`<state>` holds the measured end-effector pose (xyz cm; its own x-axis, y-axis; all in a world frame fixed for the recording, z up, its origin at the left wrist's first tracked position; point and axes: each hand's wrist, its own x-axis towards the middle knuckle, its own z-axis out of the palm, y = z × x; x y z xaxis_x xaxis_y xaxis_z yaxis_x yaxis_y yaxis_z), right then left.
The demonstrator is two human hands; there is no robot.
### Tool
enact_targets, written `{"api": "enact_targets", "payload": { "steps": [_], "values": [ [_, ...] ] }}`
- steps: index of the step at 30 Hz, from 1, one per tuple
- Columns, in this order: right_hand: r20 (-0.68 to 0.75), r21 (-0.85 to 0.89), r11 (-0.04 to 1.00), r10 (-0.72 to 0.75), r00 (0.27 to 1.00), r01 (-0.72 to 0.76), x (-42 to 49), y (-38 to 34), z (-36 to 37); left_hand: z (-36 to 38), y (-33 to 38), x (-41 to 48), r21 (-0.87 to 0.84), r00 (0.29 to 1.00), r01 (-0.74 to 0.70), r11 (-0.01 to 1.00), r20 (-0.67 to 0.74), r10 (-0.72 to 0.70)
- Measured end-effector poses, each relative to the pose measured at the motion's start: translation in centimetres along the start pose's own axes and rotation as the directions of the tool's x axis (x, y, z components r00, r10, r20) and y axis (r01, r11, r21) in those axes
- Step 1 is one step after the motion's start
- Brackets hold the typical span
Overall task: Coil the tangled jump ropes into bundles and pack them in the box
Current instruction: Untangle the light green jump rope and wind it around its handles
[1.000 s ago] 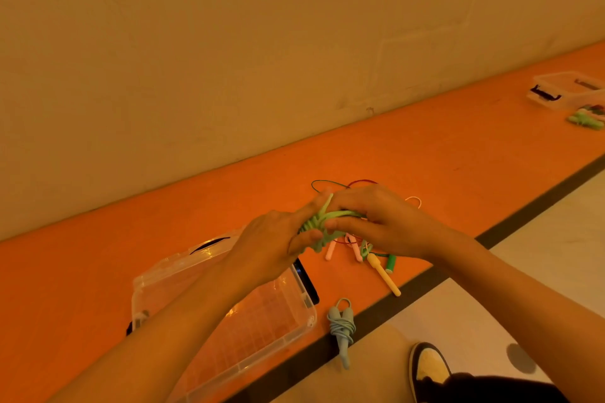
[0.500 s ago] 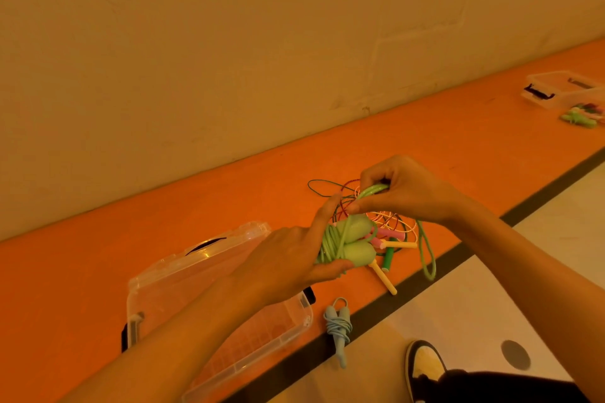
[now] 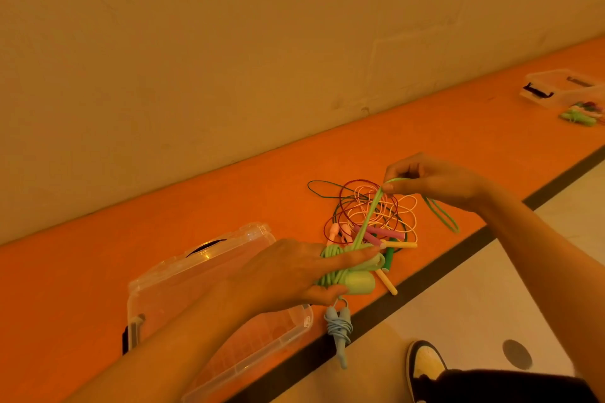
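My left hand (image 3: 294, 275) grips the light green jump rope (image 3: 358, 281) by its two handles, with cord wound round them. My right hand (image 3: 435, 181) pinches the same green cord and holds it taut up and to the right; a loose loop hangs off the ledge below my wrist. Behind it on the orange ledge lies a tangle of ropes (image 3: 370, 216) with red, white and dark green cords and pink, yellow and green handles. A coiled blue rope (image 3: 339, 329) lies at the ledge's front edge. The clear plastic box (image 3: 209, 275) stands shut under my left forearm.
The orange ledge (image 3: 131, 255) runs along a pale wall, edged in front by a black strip above a light floor. A second clear box (image 3: 556, 87) and a small rope pile (image 3: 579, 114) sit far right. A shoe (image 3: 425, 366) shows below.
My right hand has pulled the green cord up and to the right, stretching it taut from the bundle. My left hand has lowered slightly with the handles. The tangle behind is more exposed.
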<state>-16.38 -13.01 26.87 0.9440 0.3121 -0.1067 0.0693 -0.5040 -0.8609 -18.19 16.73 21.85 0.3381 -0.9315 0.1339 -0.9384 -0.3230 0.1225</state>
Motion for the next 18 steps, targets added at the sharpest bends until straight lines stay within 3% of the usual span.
{"api": "enact_targets", "payload": {
  "steps": [2, 6, 11, 18],
  "values": [
    [-0.042, -0.014, 1.0, -0.009, 0.999, 0.009, 0.5, -0.1, 0.6, 0.1, 0.1, 0.2, 0.015, 0.999, -0.039, 0.999, -0.023, 0.039],
    [-0.101, -0.018, 0.997, -0.074, 0.992, 0.073, 1.5, -0.5, 2.8, 0.1, 1.5, 0.9, -0.048, 0.991, -0.055, 0.997, 0.118, 0.06],
    [-0.174, 0.116, 0.987, -0.093, 0.98, 0.114, 2.5, -1.3, 4.5, -0.1, 2.7, 1.4, -0.104, 0.986, -0.016, 0.994, 0.166, 0.033],
    [-0.231, 0.161, 0.986, 0.0, 0.973, 0.038, 2.9, 0.1, 4.5, -0.1, 1.8, 0.6, -0.007, 0.996, -0.086, 0.996, -0.02, 0.086]
  ]
}}
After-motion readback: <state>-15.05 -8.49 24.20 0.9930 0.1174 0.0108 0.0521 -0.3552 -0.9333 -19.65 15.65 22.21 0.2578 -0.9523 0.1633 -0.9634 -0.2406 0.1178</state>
